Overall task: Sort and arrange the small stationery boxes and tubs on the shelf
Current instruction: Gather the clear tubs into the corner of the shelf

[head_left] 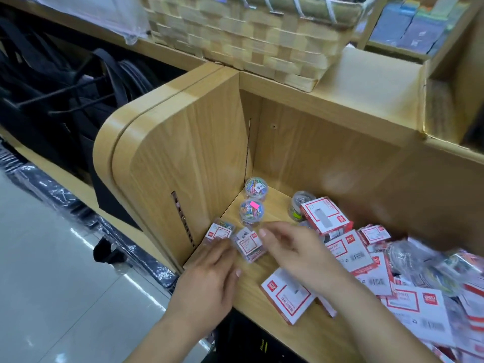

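Observation:
Two small clear boxes of paper clips with red-and-white labels lie at the shelf's front left: one (219, 231) by the side wall, the other (249, 244) just right of it. My left hand (209, 279) reaches in from the front, its straight fingers touching both boxes. My right hand (288, 250) comes from the right, fingertips against the second box's right side. Two round clear tubs of coloured clips, the nearer tub (252, 209) and the rear tub (256, 188), stand in the back left corner. A third tub (301, 203) stands further right.
A jumbled pile of white-and-red boxes (351, 250) and clear packets fills the shelf's right half; one flat box (286, 297) lies near the front edge. The wooden side wall (183, 163) bounds the left. A woven basket (251, 38) sits on the shelf above.

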The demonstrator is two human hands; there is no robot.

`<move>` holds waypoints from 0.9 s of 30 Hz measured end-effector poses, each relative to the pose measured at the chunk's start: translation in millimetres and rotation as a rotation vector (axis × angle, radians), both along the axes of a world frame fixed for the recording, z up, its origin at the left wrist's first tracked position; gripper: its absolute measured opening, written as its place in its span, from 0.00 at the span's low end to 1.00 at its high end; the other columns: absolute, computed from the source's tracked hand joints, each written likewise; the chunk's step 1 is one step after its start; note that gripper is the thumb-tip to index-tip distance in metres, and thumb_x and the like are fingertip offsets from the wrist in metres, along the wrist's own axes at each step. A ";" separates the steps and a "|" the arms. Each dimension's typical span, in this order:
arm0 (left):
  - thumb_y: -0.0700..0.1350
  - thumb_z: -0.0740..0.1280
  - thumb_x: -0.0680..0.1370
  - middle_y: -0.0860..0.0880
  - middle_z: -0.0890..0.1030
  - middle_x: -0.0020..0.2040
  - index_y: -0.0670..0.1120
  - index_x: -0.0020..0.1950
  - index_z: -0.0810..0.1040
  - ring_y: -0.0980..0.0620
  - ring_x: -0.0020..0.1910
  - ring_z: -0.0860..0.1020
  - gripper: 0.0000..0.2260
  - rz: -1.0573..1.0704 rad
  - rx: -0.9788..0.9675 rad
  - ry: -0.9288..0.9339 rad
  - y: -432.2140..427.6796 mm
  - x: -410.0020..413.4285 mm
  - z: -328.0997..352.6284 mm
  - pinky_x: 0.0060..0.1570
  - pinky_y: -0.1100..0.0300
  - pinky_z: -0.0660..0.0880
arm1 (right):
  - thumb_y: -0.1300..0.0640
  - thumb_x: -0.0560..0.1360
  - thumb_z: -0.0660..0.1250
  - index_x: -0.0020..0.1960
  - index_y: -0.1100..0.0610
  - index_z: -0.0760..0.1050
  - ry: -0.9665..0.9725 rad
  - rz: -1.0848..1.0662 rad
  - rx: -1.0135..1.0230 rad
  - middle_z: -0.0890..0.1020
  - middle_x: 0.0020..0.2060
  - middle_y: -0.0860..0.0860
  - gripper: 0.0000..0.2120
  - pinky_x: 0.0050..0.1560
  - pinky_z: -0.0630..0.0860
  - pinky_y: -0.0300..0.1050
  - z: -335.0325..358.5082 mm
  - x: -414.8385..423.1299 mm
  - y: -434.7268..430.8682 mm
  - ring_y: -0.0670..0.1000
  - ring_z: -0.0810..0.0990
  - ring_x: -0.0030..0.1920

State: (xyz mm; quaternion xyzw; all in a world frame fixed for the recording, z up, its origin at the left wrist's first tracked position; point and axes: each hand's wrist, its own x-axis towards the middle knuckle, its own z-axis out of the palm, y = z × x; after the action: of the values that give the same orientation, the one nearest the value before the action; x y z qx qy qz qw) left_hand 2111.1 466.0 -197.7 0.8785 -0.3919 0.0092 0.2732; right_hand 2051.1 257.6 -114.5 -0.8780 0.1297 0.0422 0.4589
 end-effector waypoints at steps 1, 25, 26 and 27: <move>0.49 0.62 0.81 0.49 0.77 0.67 0.44 0.67 0.78 0.46 0.68 0.74 0.17 0.005 -0.018 -0.005 -2.6 0.3 2.5 0.67 0.48 0.73 | 0.40 0.78 0.65 0.57 0.45 0.82 -0.098 -0.094 -0.128 0.84 0.49 0.39 0.14 0.58 0.77 0.48 1.0 -0.8 -12.1 0.40 0.80 0.54; 0.57 0.75 0.69 0.57 0.81 0.49 0.55 0.56 0.77 0.53 0.51 0.76 0.19 -0.037 -0.122 0.122 -126.5 31.1 38.9 0.48 0.54 0.75 | 0.46 0.68 0.71 0.53 0.50 0.83 0.066 -0.431 -0.872 0.84 0.46 0.50 0.16 0.49 0.78 0.52 5.8 -50.0 -109.8 0.58 0.80 0.49; 0.56 0.76 0.68 0.58 0.80 0.50 0.55 0.57 0.77 0.54 0.51 0.76 0.20 0.004 -0.168 0.120 -116.0 34.1 39.6 0.50 0.54 0.75 | 0.47 0.69 0.71 0.51 0.50 0.83 0.026 -0.424 -0.904 0.83 0.45 0.50 0.13 0.48 0.78 0.52 7.4 -44.8 -106.8 0.59 0.80 0.48; 0.55 0.77 0.68 0.59 0.81 0.51 0.54 0.58 0.78 0.55 0.53 0.77 0.21 0.051 -0.205 0.124 -105.5 36.2 40.1 0.51 0.56 0.76 | 0.47 0.70 0.70 0.50 0.50 0.83 -0.026 -0.405 -0.910 0.83 0.44 0.50 0.12 0.46 0.78 0.51 8.5 -36.8 -102.4 0.58 0.80 0.47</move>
State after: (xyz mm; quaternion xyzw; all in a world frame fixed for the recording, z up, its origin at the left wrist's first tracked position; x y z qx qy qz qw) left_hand 2147.3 360.5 -157.6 0.8546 -0.3488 0.0019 0.3847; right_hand 2014.3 155.2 -106.0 -0.9468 0.2972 -0.1197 0.0297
